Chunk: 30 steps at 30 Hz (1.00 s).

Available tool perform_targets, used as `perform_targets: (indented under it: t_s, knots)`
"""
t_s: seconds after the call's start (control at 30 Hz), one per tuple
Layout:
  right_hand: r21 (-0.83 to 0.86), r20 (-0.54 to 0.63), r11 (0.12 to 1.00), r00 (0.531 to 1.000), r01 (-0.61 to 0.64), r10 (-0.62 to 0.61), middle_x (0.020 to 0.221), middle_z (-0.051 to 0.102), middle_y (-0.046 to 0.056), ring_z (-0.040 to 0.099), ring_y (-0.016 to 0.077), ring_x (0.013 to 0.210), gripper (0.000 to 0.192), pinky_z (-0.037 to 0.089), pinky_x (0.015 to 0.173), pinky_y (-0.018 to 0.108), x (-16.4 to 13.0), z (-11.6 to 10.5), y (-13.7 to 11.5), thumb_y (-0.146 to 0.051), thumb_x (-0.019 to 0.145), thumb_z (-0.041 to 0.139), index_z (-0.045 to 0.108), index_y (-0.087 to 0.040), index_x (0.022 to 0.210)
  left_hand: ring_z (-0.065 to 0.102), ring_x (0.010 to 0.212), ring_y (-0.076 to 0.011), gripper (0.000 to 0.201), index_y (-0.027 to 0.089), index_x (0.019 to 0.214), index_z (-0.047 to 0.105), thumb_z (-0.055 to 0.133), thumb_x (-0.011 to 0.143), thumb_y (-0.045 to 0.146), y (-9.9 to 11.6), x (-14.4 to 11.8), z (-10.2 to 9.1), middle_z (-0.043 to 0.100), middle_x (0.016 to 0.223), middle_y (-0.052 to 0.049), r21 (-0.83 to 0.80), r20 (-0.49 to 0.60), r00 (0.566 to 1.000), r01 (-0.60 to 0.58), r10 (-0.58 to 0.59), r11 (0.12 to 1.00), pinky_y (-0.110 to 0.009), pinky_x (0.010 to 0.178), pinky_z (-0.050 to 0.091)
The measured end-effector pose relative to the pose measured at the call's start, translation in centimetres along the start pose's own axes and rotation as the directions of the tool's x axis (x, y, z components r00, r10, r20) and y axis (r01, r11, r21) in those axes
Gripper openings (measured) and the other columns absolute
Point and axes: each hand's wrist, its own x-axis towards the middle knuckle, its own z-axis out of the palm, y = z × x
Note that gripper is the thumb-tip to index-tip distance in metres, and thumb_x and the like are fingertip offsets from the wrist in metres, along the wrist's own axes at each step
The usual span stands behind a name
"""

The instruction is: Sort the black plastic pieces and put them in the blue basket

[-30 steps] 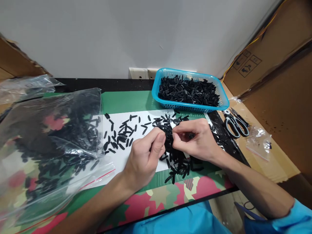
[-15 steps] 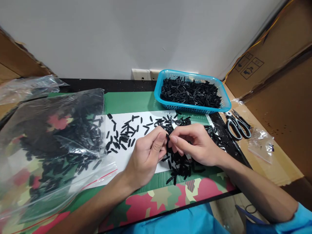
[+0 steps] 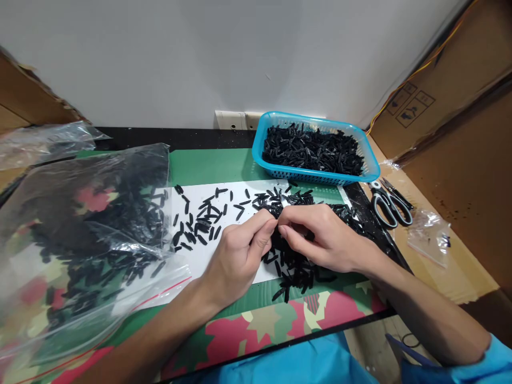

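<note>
My left hand (image 3: 240,250) is closed, with thumb and forefinger pinched together. Its fingertips meet those of my right hand (image 3: 316,234), which is also closed in a pinch. Whatever sits between them is too small and too covered to make out. Under and around both hands lies a heap of small black strip-like pieces (image 3: 298,274), partly hidden by the right hand. More loose black pieces (image 3: 206,218) are scattered to the left, on a white sheet (image 3: 234,261).
A blue plastic basket (image 3: 376,172) full of black pieces stands at the back. At left lies a clear zip bag (image 3: 100,234) with black pieces inside. Scissors (image 3: 390,205) and a small plastic bag (image 3: 430,234) lie at right, by a cardboard box (image 3: 460,133). Green mat (image 3: 208,165) underneath.
My right hand has come slightly closer to the left, and the fingertips now touch. The dark bit that showed between them is covered. Loose pieces and containers stay where they were.
</note>
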Motion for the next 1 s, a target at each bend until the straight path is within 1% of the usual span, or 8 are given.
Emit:
perform_targets:
  t_s: [0.1, 0.2, 0.33, 0.5, 0.57, 0.7, 0.83, 1.0]
  knots:
    - [-0.091, -0.003, 0.994, 0.999, 0.052, -0.052, 0.077, 0.053, -0.001, 0.044, 0.0122, 0.068, 0.019, 0.037, 0.066, 0.025, 0.0, -0.2, 0.0, -0.017, 0.104, 0.05, 0.058, -0.018, 0.087, 0.038, 0.051, -0.008, 0.034, 0.022, 0.078, 0.044, 0.044, 0.112, 0.028, -0.4, 0.0, -0.1, 0.042, 0.06, 0.008, 0.055, 0.006, 0.999, -0.037, 0.037, 0.998, -0.024, 0.053, 0.033]
    - [-0.078, -0.023, 0.996, 0.998, 0.051, -0.053, 0.073, 0.053, -0.002, 0.045, 0.0119, 0.066, 0.02, 0.036, 0.065, 0.026, -0.1, 0.1, 0.0, -0.013, 0.1, 0.054, 0.06, -0.018, 0.081, 0.038, 0.05, -0.0082, 0.032, 0.022, 0.079, 0.044, 0.044, 0.111, 0.027, -0.7, -0.1, 0.1, 0.041, 0.061, 0.008, 0.127, 0.025, 0.997, -0.069, 0.067, 0.989, -0.024, 0.052, 0.031]
    - [-0.023, -0.149, 1.0, 0.989, 0.012, -0.015, 0.063, 0.044, -0.005, 0.039, 0.0092, 0.058, 0.024, 0.03, 0.058, 0.026, -0.2, 1.2, -0.1, -0.01, 0.089, 0.058, 0.055, -0.018, 0.066, 0.038, 0.051, -0.0084, 0.029, 0.023, 0.081, 0.043, 0.044, 0.11, 0.025, -0.9, -0.3, 0.3, 0.04, 0.062, 0.008, 0.193, 0.041, 0.996, -0.086, 0.08, 0.977, -0.024, 0.053, 0.031]
    - [-0.033, -0.243, 0.999, 0.97, -0.02, 0.011, 0.062, 0.043, -0.005, 0.039, 0.0089, 0.057, 0.026, 0.03, 0.057, 0.026, -0.2, 1.9, -0.1, -0.01, 0.085, 0.057, 0.052, -0.018, 0.061, 0.039, 0.051, -0.0086, 0.027, 0.023, 0.082, 0.047, 0.045, 0.109, 0.024, -0.5, -0.1, 0.2, 0.041, 0.063, 0.007, 0.256, 0.032, 0.995, -0.104, 0.1, 0.961, -0.023, 0.053, 0.031]
    - [-0.034, -0.259, 0.999, 0.966, -0.014, 0.004, 0.061, 0.043, -0.005, 0.038, 0.0086, 0.056, 0.027, 0.029, 0.057, 0.026, -0.1, 1.9, -0.1, -0.009, 0.084, 0.057, 0.051, -0.018, 0.06, 0.04, 0.051, -0.0087, 0.027, 0.023, 0.083, 0.047, 0.045, 0.109, 0.026, -0.2, 0.0, 0.2, 0.041, 0.063, 0.007, 0.254, 0.043, 0.996, -0.086, 0.078, 0.963, -0.023, 0.053, 0.032]
    - [-0.025, -0.281, 1.0, 0.959, 0.012, -0.018, 0.06, 0.043, -0.005, 0.038, 0.008, 0.056, 0.025, 0.03, 0.056, 0.024, 0.0, 1.6, -0.2, -0.008, 0.082, 0.058, 0.053, -0.018, 0.059, 0.043, 0.052, -0.0087, 0.02, 0.024, 0.096, 0.051, 0.041, 0.111, 0.03, -0.1, 0.1, 0.1, 0.043, 0.064, 0.009, 0.195, 0.11, 0.994, -0.03, 0.008, 0.98, -0.021, 0.054, 0.034]
    - [-0.018, -0.29, 1.0, 0.957, 0.01, -0.015, 0.059, 0.044, -0.005, 0.038, 0.0077, 0.055, 0.023, 0.03, 0.055, 0.024, 0.0, 1.5, -0.5, -0.007, 0.079, 0.058, 0.054, -0.018, 0.059, 0.039, 0.051, -0.0085, 0.025, 0.023, 0.088, 0.046, 0.04, 0.112, 0.029, -0.3, 0.0, 0.1, 0.037, 0.063, 0.009, 0.157, 0.12, 0.992, -0.059, 0.04, 0.986, -0.023, 0.052, 0.031]
    - [-0.018, -0.303, 0.999, 0.952, -0.044, 0.036, 0.058, 0.045, -0.006, 0.039, 0.0078, 0.054, 0.024, 0.031, 0.054, 0.024, 0.0, 1.4, -0.7, -0.009, 0.078, 0.059, 0.053, -0.018, 0.057, 0.039, 0.053, -0.0086, 0.026, 0.022, 0.086, 0.049, 0.043, 0.11, 0.027, -0.2, 0.0, 0.2, 0.039, 0.064, 0.008, 0.128, 0.09, 0.994, -0.079, 0.068, 0.989, -0.024, 0.054, 0.033]
